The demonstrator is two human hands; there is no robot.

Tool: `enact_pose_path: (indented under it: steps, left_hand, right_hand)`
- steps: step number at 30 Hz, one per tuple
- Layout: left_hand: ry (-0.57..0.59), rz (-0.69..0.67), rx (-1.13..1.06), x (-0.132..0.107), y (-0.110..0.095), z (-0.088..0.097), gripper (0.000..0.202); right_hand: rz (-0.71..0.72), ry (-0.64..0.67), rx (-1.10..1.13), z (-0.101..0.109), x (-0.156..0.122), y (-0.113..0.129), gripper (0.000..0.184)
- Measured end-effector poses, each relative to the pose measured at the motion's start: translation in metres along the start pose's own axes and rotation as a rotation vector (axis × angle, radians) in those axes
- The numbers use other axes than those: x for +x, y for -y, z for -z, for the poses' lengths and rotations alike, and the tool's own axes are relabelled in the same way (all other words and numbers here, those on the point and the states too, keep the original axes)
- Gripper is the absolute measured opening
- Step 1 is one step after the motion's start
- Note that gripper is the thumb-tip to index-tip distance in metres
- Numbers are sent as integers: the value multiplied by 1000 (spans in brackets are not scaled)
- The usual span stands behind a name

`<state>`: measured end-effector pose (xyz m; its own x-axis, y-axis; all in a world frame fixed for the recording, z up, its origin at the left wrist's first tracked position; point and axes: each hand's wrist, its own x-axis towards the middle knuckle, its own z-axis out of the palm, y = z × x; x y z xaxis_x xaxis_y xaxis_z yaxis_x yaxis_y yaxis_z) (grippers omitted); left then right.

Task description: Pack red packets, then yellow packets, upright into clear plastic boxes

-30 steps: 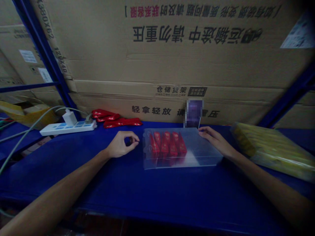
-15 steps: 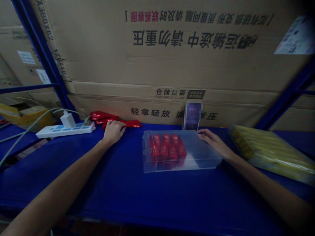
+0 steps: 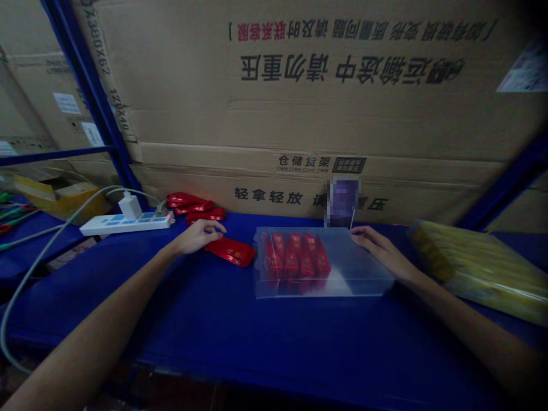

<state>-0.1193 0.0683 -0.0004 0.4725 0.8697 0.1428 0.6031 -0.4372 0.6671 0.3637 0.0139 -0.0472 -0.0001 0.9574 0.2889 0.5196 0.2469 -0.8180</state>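
red packets stand in rows inside a clear plastic box at the middle of the blue shelf, and the right hand lies open across the box's top right corner, seemingly to keep it from sliding. the left hand is half curled and empty, just beside a single red packet lying loose on the shelf, left of the box. more red packets sit heaped toward the back, near a white power strip.
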Motion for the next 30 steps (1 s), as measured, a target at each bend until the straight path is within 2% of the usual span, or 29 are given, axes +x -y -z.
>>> enact_pose_path:
  steps: [2,5,7,16,24,27,30]
  left_hand:
    - [71,-50,52,-3,-8,-1,39]
    - [249,-105,92,-9,-25,-2,58]
    - [286,-132,174,-11,-33,-4,66]
    - [128,-225,480,-9,-37,-15,52]
    - [4,-323,725,-11,-56,-22,53]
    - [58,-348,624,-14,-63,-34,48]
    - [187,-307,363,-18,-69,-48,40]
  right_hand:
    - [4,2,-8,0,-1,1,32]
    - [17,9,-9,1,-1,3,32]
    - [20,17,-5,1,-1,4,32]
    - [7,1,32,-1,-1,3,31]
    - [-10,-13,47,-3,-3,8,31]
    - [-7,-7,35,-3,-2,6,31]
    - [0,7,36,-2,-1,5,31]
